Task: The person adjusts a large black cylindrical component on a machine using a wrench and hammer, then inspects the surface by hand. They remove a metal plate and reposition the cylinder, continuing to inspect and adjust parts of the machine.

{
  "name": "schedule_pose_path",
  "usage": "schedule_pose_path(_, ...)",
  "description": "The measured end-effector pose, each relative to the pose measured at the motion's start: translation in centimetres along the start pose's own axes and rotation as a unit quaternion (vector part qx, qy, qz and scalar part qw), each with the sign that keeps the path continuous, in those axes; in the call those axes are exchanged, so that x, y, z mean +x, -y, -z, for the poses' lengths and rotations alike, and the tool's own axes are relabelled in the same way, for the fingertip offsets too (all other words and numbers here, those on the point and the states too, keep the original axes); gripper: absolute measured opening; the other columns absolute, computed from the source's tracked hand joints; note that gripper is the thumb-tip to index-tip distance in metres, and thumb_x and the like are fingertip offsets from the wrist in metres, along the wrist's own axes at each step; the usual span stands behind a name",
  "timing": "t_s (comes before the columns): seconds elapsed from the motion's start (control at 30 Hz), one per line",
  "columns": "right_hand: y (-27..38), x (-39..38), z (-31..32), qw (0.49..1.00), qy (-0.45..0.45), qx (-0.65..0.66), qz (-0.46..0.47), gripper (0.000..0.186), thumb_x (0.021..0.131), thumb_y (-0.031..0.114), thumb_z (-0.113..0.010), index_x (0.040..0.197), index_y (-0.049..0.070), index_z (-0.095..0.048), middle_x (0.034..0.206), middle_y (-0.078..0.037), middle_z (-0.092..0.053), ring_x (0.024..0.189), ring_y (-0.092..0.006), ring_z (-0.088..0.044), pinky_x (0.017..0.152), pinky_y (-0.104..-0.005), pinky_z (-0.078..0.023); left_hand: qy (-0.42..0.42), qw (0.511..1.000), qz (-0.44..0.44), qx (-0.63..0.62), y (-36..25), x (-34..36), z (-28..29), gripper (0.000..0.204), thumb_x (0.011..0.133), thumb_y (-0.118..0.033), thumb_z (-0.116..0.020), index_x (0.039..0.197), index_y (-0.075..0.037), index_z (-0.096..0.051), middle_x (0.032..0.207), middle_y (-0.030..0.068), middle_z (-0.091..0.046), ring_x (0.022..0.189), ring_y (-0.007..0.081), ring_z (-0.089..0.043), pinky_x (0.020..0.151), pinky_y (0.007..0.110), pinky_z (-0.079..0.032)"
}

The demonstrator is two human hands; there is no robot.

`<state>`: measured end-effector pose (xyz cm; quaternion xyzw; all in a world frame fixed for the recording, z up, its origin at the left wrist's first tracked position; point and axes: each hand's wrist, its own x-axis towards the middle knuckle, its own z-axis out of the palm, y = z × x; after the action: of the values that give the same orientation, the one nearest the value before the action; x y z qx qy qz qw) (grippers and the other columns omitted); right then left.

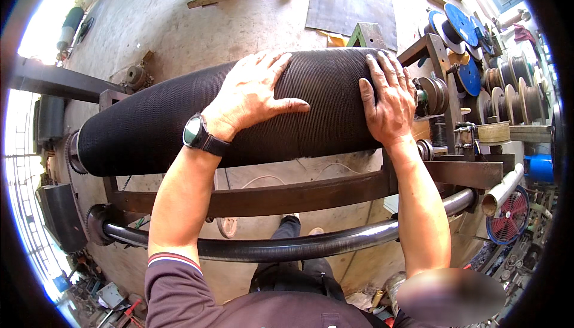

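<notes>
One black ribbed roller (329, 107), head view: lengthwise from left of frame to upper right of centre. One left hand (248, 95), palm down on the roller at upper centre, fingers extended, thumb spread wide. One dark wristwatch (194, 131), left wrist. One right hand (390, 102), flat near the roller's right end, thumb well apart. One brown crossbar (299, 196), centre, nearer the lower edge than the roller. One shiny dark bar (299, 249), lower centre. Several blue-sided spools (460, 23), upper right. One red-bladed fan (508, 214), lower right.
</notes>
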<state>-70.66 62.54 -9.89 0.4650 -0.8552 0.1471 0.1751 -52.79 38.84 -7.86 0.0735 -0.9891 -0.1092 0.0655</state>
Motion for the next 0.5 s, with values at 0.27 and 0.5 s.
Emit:
schedule_pose_path(0.27,0.2,0.1,-0.1,1.0,-0.008,0.001,0.002,0.054,0.105,0.044,-0.048,0.142,0.008,-0.061,0.15,-0.017,-0.056,0.144,-0.0353,-0.045,0.125,-0.0495,-0.023,-0.078,0.996,-0.028,0.028,-1.1,-1.8,1.0,0.093,0.088,-0.073,-0.059,0.147,-0.001,-0.052,0.151,0.0218,-0.052,0.14,0.0414,-0.047,0.119,0.05,-0.035)
schedule_pose_path(0.5,0.3,0.1,0.1,1.0,-0.002,0.007,-0.004,0.053,0.104,0.044,-0.05,0.142,0.008,-0.061,0.149,-0.016,-0.056,0.144,-0.0349,-0.046,0.124,-0.0504,-0.024,-0.103,0.992,-0.05,0.05,-3.7,-5.4,-0.2,0.076,0.088,-0.061,-0.067,0.14,-0.005,-0.062,0.146,0.0159,-0.057,0.138,0.0379,-0.05,0.116,0.052,-0.038)
